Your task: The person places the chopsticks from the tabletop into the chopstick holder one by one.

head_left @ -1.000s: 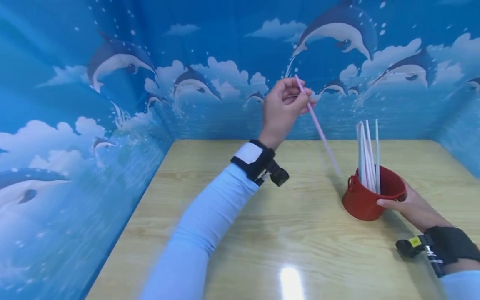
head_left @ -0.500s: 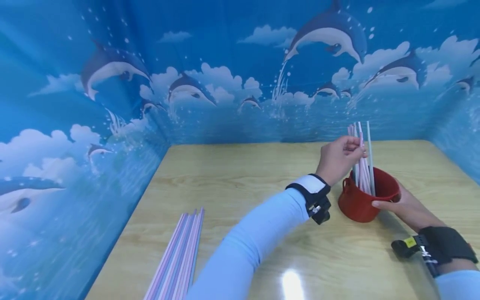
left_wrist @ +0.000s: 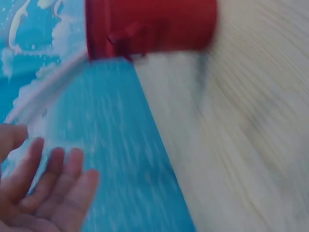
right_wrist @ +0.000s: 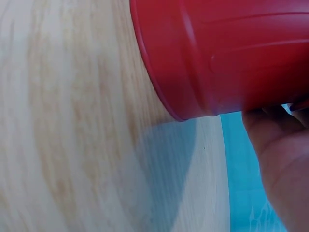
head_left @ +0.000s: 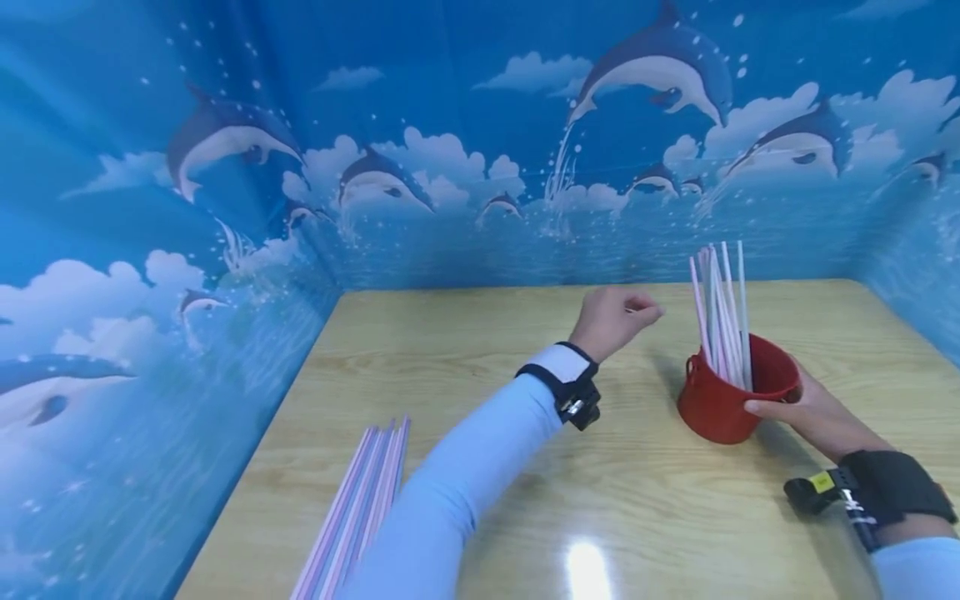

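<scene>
My right hand [head_left: 806, 408] grips the near right side of a small red bucket [head_left: 720, 410], its thumb over the rim. In the right wrist view the red bucket [right_wrist: 217, 58] stands on the table with the fingers against its side. Several pale pink, white and bluish drinking straws [head_left: 722, 317] stand in the bucket, leaning against its left part. To the left of the bucket, apart from it, my left hand [head_left: 613, 318] hangs above the table with nothing in it. Its fingers are loosely bent in the left wrist view, where the hand [left_wrist: 48, 193] is partly cut off.
A bundle of pink and bluish straws [head_left: 360, 500] lies on the wooden table [head_left: 480, 350] at the front left, partly behind my left sleeve [head_left: 465, 467]. A blue dolphin-print backdrop [head_left: 450, 167] rises behind the table and along its sides.
My left hand carried a pink straw right to the bucket, let go of it among the others, and moved back left. The right hand stays on the bucket.
</scene>
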The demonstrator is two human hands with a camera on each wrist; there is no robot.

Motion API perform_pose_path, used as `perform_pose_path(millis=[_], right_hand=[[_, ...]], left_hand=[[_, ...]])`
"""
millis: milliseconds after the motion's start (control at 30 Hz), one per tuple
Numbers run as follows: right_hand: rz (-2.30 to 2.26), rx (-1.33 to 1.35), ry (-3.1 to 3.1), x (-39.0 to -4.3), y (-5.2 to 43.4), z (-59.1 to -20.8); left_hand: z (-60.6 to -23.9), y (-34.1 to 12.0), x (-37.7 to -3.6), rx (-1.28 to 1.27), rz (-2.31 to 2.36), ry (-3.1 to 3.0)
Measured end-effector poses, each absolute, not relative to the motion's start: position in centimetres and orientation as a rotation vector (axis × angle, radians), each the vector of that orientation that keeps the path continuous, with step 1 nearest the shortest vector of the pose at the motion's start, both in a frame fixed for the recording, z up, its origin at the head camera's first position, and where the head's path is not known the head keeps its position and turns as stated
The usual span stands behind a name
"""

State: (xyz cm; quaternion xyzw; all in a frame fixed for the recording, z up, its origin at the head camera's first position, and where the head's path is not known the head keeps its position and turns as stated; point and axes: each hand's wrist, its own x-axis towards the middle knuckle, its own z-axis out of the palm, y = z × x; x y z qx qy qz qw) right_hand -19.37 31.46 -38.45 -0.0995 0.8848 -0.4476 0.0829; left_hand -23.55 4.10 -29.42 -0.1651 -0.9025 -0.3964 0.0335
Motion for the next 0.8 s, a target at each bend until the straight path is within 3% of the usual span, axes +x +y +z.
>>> perform_pose_path(millis=[133, 333, 533, 800], right_hand=[[-1.308, -0.313, 2.653, -19.7, 31.6, -38.2], [-1.245, -0.242, 2.709, -20.6, 31.7, -38.2], [-1.219, -0.195, 2.723, -20.7, 32.0, -38.8], [-1.232, -0.177, 2.649, -20.4, 31.0, -39.8]], left_hand=[[-30.8, -1.4, -22.6, -0.427, -0.786, -3.033], [-31.7, -10.1, -19.9, 0.026, -0.084, -3.277], [-34.1, -15.4, -16.5, 0.213, -0.021, -3.345], [-36.4, -17.4, -14.2, 0.211, -0.127, -3.36]])
